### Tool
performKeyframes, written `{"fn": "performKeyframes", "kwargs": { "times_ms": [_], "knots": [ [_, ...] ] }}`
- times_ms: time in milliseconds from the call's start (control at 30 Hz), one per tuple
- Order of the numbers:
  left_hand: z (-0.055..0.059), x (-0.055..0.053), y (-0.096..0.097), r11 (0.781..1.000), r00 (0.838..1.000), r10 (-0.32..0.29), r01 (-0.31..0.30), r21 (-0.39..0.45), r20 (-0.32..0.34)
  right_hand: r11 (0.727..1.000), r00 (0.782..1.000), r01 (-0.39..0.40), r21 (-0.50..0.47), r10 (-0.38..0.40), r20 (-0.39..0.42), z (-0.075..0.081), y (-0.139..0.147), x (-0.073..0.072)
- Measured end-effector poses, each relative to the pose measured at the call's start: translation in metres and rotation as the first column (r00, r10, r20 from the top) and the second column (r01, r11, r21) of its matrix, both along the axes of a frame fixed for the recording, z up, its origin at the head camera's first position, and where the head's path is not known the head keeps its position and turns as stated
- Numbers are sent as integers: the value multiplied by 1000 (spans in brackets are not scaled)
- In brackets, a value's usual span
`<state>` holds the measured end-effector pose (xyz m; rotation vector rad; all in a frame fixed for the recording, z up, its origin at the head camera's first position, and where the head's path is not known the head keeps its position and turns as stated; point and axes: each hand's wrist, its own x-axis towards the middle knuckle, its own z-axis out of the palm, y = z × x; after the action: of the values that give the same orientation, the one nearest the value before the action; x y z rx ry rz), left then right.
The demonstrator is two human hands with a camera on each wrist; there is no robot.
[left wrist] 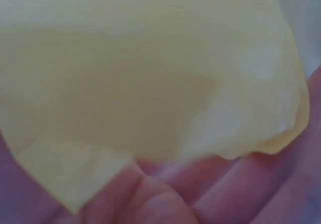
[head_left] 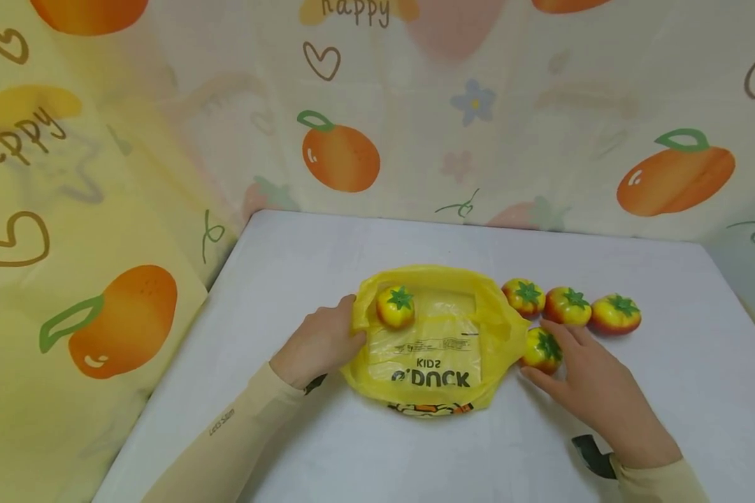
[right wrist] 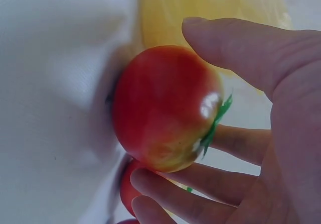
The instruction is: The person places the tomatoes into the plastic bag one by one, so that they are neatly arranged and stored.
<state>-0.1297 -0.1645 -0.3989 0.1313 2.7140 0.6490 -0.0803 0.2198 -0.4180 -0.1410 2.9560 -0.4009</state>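
Note:
A yellow plastic bag [head_left: 437, 321] lies on the table with its mouth spread and dark lettering showing inside. My left hand [head_left: 321, 342] pinches its left rim; in the left wrist view the yellow plastic [left wrist: 140, 83] covers much of the fingers. One red-and-yellow tomato [head_left: 394, 308] with a green star-shaped top lies inside the bag. At the bag's right side my right hand [head_left: 594, 391] reaches round another tomato [right wrist: 163, 108], thumb on one side and fingers on the other. That tomato rests on the table, and the fingers look loosely extended.
Behind the right hand, three more tomatoes stand in a row: a left one [head_left: 523, 298], a middle one [head_left: 567, 306] and a right one [head_left: 615, 314]. A white cloth covers the table [head_left: 434, 454]. Printed curtains [head_left: 409, 140] hang at the back and left.

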Motion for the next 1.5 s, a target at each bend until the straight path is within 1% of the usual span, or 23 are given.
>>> {"fn": "performKeyframes", "kwargs": {
  "times_ms": [233,400,567,633,833,967,1067,1200,1333,1500],
  "knots": [
    [3,-2,-4,1000,1000,-19,19,11,8,1000,1000,2,-2,-2,22,1,0,-3],
    [5,-3,-7,999,999,-32,32,26,8,1000,1000,0,-17,0,15,1,0,-4],
    [6,-3,-6,999,999,-31,31,27,16,999,999,12,-33,-11,46,3,1,-6],
    [6,-3,-5,999,1000,-27,26,27,15,999,998,20,-31,-18,56,4,2,-6],
    [5,1,-4,1000,1000,-29,29,10,2,999,998,24,-25,-23,50,8,2,-5],
    [4,1,-5,999,999,-37,37,14,2,1000,999,30,-8,-30,39,17,2,-6],
    [4,0,-7,999,999,-39,39,11,-5,999,999,32,-6,-32,12,28,2,-9],
    [2,0,-8,999,999,-36,36,8,-9,999,998,21,-38,-24,-60,42,0,-14],
    [3,0,-6,999,999,-36,36,12,2,997,991,5,-81,-16,-132,56,-7,-17],
    [5,0,-2,999,999,-37,37,0,4,994,989,-10,-112,-7,-147,70,-21,-23]
  ]
}}
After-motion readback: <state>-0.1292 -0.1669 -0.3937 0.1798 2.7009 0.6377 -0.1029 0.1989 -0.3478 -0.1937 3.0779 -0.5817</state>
